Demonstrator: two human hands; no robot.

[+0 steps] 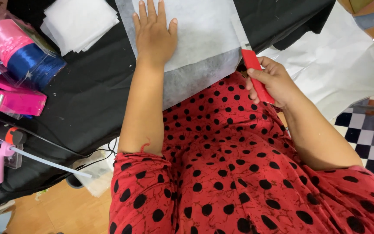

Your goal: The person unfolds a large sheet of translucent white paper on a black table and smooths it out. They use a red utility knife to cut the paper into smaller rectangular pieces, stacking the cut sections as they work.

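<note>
The left hand's [154,32] fingertips are cut off at the twelve o'clock edge, as is the white sheet [200,30] beneath it. The right hand [271,82] hides the lower end of the red-handled cutter [256,73], whose blade is too small to make out.

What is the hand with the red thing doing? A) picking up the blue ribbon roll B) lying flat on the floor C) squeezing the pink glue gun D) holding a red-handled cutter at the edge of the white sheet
D: the right hand grips a red-handled cutter at the edge of the white sheet, while the left hand lies flat on that sheet.
</note>
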